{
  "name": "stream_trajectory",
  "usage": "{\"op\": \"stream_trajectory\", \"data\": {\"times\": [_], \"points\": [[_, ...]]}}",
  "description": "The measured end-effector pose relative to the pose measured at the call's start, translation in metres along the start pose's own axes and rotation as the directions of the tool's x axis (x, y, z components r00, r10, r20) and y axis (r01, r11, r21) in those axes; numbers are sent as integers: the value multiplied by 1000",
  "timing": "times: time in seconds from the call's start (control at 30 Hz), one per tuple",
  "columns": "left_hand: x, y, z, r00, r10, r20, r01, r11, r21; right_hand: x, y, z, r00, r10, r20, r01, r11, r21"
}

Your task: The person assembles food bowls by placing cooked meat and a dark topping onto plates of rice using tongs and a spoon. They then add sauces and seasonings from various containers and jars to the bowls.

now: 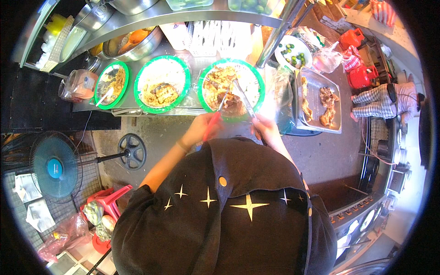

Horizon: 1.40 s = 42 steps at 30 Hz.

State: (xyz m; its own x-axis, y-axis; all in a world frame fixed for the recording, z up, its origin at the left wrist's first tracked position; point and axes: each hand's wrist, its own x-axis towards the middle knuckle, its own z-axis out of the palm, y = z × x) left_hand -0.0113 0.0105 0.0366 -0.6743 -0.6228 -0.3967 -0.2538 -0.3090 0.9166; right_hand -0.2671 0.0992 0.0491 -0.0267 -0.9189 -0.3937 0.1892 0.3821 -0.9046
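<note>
Red-handled scissors (212, 124) are gripped in my left hand (197, 130), their blades pointing into the food on the right-hand green-rimmed plate (261, 90). My right hand (266, 130) is closed round metal tongs (244, 101), whose tips reach onto the same plate. Browned meat (233, 103) lies between the two tools, on its near side. Further left stand a second green-rimmed plate (187, 82) with rice and browned food, and a third green-rimmed plate (126, 86) with a light-coloured utensil in it. Clear plastic seems to line the plates.
A metal tray (338, 126) with cooked meat pieces (327, 98) stands right of the plates, near a white bowl (296, 42) of small green fruit. Behind are a metal pot (156, 40) and an overhead shelf (220, 15). A fan (55, 168) stands left; another person (389, 100) is far right.
</note>
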Motion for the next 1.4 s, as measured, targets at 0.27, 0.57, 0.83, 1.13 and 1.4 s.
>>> {"op": "stream_trajectory", "data": {"times": [0.27, 0.57, 0.83, 1.13, 1.4], "points": [[9, -16, 0, 987, 115, -113, -113, 993, 19, -6, 6, 14, 995, 100, -31, -102, 990, -93], [4, -25, -2, 999, -32, -27, 33, 999, 16, -2, 19, 20, 987, 101, -124, -142, 909, -391], [15, -31, -5, 996, -72, 55, 82, 973, -216, -3, 17, 31, 984, 32, -176, -133, 791, -598], [20, -52, -14, 996, -78, 43, 80, 995, -60, 8, 41, 30, 951, -246, -187, 21, 655, -755], [18, -32, -4, 998, -44, 49, 55, 960, -273, -7, 24, 41, 965, -175, -194, -18, 696, -718]]}}
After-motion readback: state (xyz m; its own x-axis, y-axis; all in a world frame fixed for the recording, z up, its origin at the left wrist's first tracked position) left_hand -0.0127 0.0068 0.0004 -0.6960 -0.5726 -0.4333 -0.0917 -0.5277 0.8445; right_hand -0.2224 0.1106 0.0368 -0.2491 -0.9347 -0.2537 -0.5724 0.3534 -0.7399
